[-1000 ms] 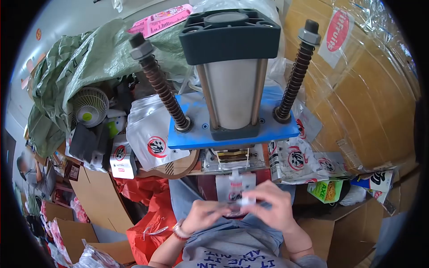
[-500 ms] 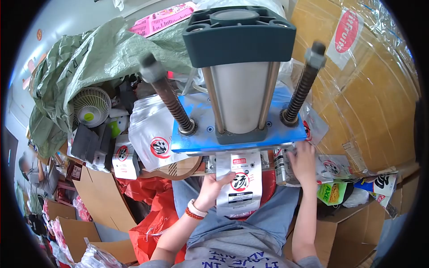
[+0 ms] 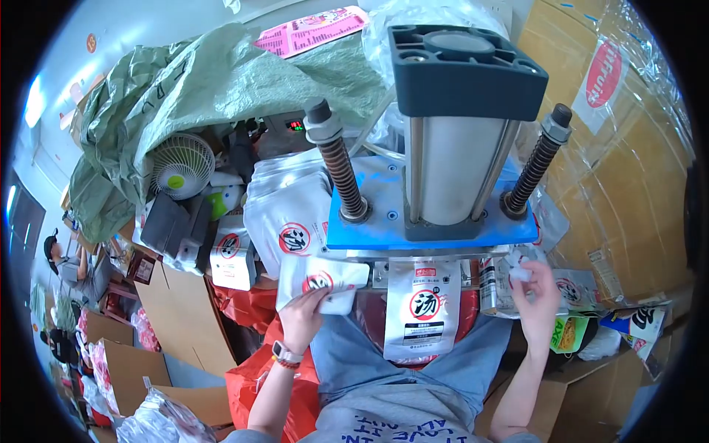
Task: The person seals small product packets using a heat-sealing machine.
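My left hand (image 3: 301, 319) grips the lower edge of a silver-white pouch (image 3: 338, 279) with a red ring print, left of the press. At the right of the press, my right hand (image 3: 533, 284) is closed with its fingertips on a small translucent white piece (image 3: 520, 274). Another printed pouch (image 3: 422, 314) hangs below the front edge of the blue press plate (image 3: 443, 235), over my lap; neither hand touches it. Behind my left hand lies a pile of similar pouches (image 3: 284, 199).
The press cylinder (image 3: 454, 162) stands between two spring rods (image 3: 345, 177). A small fan (image 3: 182, 166), a green sheet (image 3: 221, 81) and a folded pouch stack (image 3: 232, 262) are at the left. Large cardboard (image 3: 613, 170) rises at the right. A person (image 3: 70, 258) is far left.
My left hand has left the central pouch, moved left and now holds another pouch. My right hand has come away from the plate's right edge with a small white piece. The view has shifted.
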### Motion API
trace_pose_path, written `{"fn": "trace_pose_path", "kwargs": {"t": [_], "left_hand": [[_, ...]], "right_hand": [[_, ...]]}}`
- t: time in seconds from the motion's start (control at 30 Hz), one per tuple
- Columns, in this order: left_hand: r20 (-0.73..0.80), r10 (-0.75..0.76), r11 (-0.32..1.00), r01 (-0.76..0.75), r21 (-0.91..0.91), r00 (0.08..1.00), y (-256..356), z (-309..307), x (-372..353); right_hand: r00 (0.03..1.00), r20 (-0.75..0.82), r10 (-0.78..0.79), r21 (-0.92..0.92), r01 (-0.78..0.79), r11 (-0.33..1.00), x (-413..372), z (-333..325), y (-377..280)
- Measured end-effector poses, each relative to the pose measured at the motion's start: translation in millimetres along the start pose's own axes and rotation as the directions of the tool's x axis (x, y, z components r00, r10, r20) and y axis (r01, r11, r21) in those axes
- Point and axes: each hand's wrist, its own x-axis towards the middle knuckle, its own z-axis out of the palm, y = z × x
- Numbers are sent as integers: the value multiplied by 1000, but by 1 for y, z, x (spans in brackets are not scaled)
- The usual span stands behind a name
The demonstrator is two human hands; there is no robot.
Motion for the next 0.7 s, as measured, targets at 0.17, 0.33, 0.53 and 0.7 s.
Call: {"fn": "trace_pose_path", "kwargs": {"t": [0.17,0.33,0.53,0.7], "left_hand": [[-92,50,957,-74,-280,995,67,-42,0],[-14,374,851,-349,-392,927,106,-73,-2],[401,189,660,187,-728,896,124,-28,-3],[729,-83,74,733,-676,680,125,28,23]], "right_hand": [[687,249,-683,-96,719,688,-58,32,-71],[390,461,-797,6,897,442,-70,42,-84],[681,371,-631,-67,698,713,-49,44,-71],[897,126,-424,-284,442,851,-32,-4,-41]]}}
